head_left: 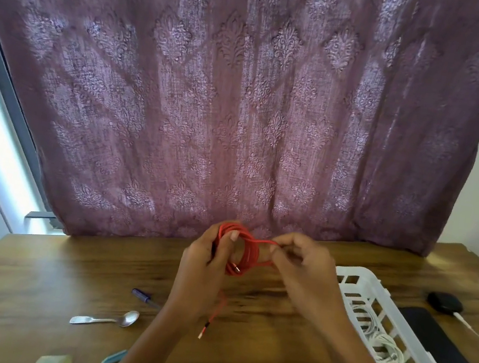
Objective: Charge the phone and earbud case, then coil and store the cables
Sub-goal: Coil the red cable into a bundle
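Both hands are up over the middle of the wooden table (62, 279), and they hold a red cable (252, 253) between them. The left hand (204, 260) has its fingers curled round the cable, which is wound into a round coil, with the thumb pressed on the front of the loops. The right hand (302, 271) is at 3 o'clock from the coil and pinches one red strand between its thumb and fingertips. A loose end of the red cable hangs down at 6 o'clock, under the left wrist, with a small plug (205, 328) at its tip. At 4 o'clock from the hands sits a white plastic basket (355, 271) with white cables (386, 352) coiled inside it. Just past the basket, at 3 o'clock from it, a black phone (437, 347) lies flat. A black earbud case (445, 302) rests at 12 o'clock from the phone, with a white charging cable (472, 329) going into it. At 8 o'clock from the hands lie a metal spoon (105, 320) and a small purple tool (142, 295). A purple patterned curtain (243, 104) hangs behind the table.
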Action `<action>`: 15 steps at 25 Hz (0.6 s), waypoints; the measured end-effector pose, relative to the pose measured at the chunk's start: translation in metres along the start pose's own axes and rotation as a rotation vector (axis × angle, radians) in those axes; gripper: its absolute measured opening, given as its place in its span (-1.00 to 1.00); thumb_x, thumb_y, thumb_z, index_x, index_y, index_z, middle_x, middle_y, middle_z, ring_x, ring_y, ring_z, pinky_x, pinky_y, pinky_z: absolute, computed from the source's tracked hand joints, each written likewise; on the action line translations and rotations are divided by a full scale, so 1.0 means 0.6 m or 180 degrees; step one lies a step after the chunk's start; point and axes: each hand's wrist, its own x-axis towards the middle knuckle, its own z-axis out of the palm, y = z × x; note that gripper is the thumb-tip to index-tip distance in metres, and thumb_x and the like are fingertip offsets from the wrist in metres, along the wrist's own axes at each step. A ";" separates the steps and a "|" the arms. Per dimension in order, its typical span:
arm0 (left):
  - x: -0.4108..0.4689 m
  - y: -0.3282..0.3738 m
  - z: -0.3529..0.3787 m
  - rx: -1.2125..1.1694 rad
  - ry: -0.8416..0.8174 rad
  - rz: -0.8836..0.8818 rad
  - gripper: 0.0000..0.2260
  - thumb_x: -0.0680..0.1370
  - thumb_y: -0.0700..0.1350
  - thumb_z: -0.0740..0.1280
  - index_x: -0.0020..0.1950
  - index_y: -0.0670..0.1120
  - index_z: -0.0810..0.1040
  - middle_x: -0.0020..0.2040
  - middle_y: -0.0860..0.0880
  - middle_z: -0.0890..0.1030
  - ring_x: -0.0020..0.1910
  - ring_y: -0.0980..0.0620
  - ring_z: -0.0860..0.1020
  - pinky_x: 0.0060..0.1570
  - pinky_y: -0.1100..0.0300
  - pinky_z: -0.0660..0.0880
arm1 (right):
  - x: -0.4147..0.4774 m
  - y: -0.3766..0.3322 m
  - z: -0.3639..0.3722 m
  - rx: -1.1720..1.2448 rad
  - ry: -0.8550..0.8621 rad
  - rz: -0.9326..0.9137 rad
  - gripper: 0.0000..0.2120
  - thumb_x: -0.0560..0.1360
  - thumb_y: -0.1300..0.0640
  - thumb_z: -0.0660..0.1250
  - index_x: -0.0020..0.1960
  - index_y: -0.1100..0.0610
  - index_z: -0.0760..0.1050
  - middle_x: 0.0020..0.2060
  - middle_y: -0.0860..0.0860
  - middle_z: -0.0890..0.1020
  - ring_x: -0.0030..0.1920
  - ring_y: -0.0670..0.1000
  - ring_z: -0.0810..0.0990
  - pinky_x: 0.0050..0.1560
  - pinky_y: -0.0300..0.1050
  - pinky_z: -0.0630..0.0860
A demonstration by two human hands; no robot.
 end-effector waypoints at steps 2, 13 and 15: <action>-0.001 0.003 -0.003 -0.0202 -0.0062 -0.0024 -0.83 0.58 -0.05 0.21 -0.02 0.01 0.59 -0.33 0.00 0.59 -0.32 0.15 0.52 -0.27 0.21 0.51 | 0.009 -0.008 -0.013 0.1716 -0.0326 0.0772 -0.85 0.50 0.33 0.28 -0.22 0.17 0.50 -0.50 -0.04 0.50 -0.46 -0.12 0.52 -0.27 -0.24 0.52; -0.010 0.012 0.008 -0.0646 0.0002 -0.0052 -0.79 0.59 -0.12 0.18 -0.08 -0.15 0.57 -0.42 0.07 0.49 -0.39 0.15 0.44 -0.34 0.30 0.44 | 0.031 0.009 -0.066 -0.1684 0.0306 -0.1013 -0.65 0.21 -0.23 0.47 -0.33 0.05 0.56 -0.52 -0.13 0.47 -0.45 -0.12 0.44 -0.36 -0.15 0.42; -0.007 0.014 0.009 -0.0888 0.0257 -0.0134 -0.77 0.59 -0.12 0.18 -0.09 -0.20 0.56 -0.42 0.06 0.49 -0.40 0.16 0.42 -0.35 0.33 0.43 | 0.023 0.024 -0.058 -0.1013 0.0522 -0.0949 -0.67 0.19 -0.24 0.46 -0.28 0.02 0.57 -0.49 -0.07 0.53 -0.43 -0.11 0.48 -0.35 -0.16 0.43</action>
